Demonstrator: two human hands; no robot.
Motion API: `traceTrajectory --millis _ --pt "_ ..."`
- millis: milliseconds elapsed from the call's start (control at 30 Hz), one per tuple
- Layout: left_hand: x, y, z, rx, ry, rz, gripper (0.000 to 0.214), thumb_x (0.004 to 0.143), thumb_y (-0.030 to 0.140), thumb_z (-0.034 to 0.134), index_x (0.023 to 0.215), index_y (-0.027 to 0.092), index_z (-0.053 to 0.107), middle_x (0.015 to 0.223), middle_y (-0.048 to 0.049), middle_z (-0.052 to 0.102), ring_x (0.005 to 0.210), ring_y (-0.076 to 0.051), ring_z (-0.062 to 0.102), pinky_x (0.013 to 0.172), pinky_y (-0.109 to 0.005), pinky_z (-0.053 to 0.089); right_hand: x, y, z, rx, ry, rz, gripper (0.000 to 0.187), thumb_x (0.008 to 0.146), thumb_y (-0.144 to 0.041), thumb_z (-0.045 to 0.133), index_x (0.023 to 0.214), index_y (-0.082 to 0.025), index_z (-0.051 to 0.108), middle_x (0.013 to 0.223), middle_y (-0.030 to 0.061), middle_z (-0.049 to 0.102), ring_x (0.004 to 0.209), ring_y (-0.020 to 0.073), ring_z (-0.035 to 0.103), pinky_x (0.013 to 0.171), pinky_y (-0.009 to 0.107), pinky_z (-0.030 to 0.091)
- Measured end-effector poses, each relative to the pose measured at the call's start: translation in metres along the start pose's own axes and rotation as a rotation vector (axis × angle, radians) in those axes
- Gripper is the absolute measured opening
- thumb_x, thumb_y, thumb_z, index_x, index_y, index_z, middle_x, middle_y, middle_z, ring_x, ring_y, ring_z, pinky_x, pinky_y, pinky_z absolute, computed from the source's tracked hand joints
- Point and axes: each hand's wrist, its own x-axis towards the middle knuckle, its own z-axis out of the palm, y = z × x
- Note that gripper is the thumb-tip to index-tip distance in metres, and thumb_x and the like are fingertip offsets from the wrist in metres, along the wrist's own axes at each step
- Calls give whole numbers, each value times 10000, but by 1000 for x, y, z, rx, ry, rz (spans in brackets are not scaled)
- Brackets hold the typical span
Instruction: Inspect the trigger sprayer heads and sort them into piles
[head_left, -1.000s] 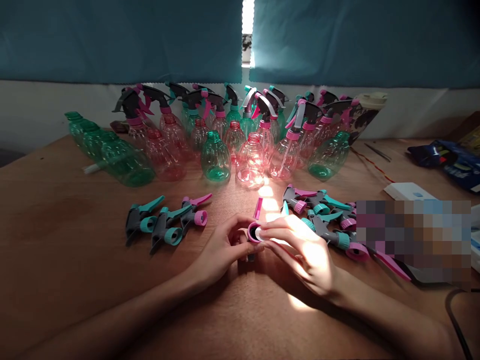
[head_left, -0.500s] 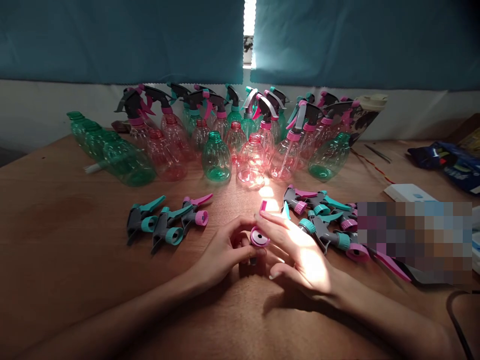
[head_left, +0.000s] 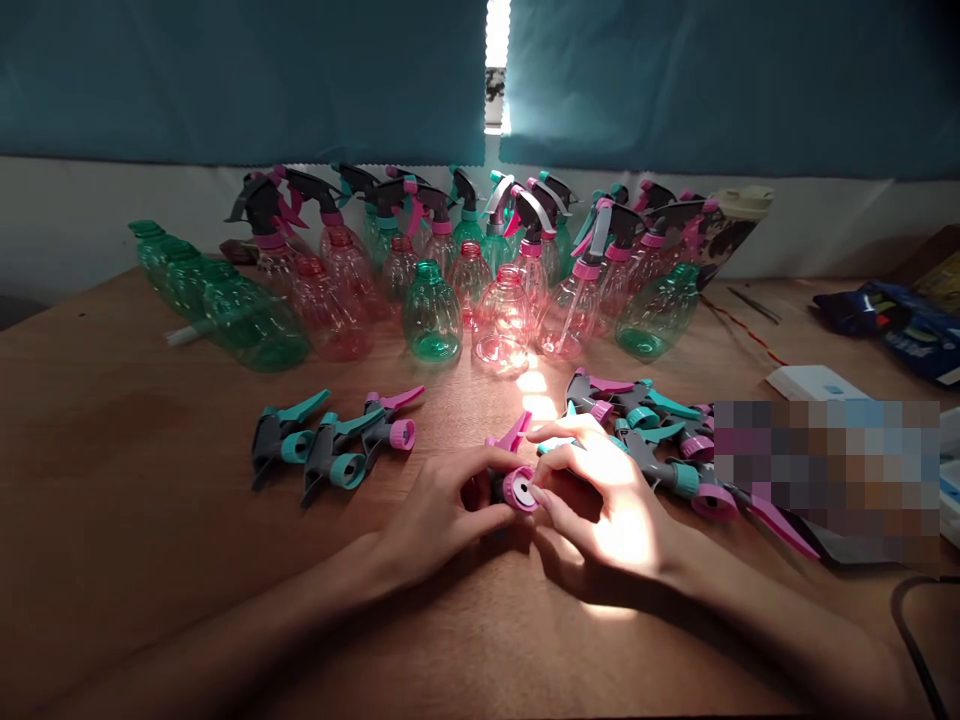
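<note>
My left hand [head_left: 450,505] is wrapped round a grey and pink trigger spray head [head_left: 517,490]. Its pink collar faces me, with a white disc with a dark centre hole inside, and its pink lever points up and away. At the right rim of that collar, my right hand [head_left: 607,490] pinches with thumb and forefinger; whether a fingertip touches the disc I cannot tell. Left of my hands lie loose spray heads [head_left: 334,455] with turquoise and pink collars. More loose spray heads [head_left: 649,460] lie in a pile just beyond my right hand.
Behind stand green and pink bottles, some open like the green bottle [head_left: 433,320], others fitted with spray heads. A tilted patterned cup [head_left: 731,235], a white box [head_left: 817,385] and a blue packet [head_left: 900,325] are at the right. A black cable [head_left: 911,640] runs along the right edge.
The spray head has turned in my left hand, so its collar sits slightly lower and right. My right fingers, stretched over it before, have curled into a pinch at the collar.
</note>
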Motion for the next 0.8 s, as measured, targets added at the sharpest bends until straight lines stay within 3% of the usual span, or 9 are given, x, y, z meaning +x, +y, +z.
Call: traceTrajectory --millis 133,300,500,700,800 --pt "0 -2 -1 74 3 83 244 773 204 729 1006 178 661 800 15 663 603 -102 513 574 -208 388 2 2 -3 11 -59 -21 129 770 -151 622 884 -204 590 1037 94 603 1042 257 578 891 423 499" --pt "0 -3 -2 116 -9 98 239 785 175 713 1015 171 651 815 9 656 640 -115 523 601 -216 386 3 0 -8 -28 -137 55 114 778 -179 609 886 -212 600 855 39 584 722 173 581 668 335 516" --pt "0 -1 -1 115 -19 90 223 790 180 708 1007 174 657 827 2 659 652 -125 522 614 -223 386 0 -1 -9 42 -237 212 142 779 -159 617 913 -208 616 662 -30 555 548 114 505 492 241 418" --pt "0 -2 1 102 -3 83 224 788 199 717 1003 177 656 864 -3 667 636 -117 499 614 -224 385 -2 -1 -6 32 -240 245 127 794 -225 629 920 -218 614 523 -64 443 449 103 415 398 230 295" --pt "0 -5 1 108 -13 108 205 806 205 701 1005 177 657 870 -7 662 643 -118 503 622 -225 390 -1 -3 -5 18 -251 251 134 805 -224 612 937 -209 626 488 -81 408 431 96 378 418 238 296"
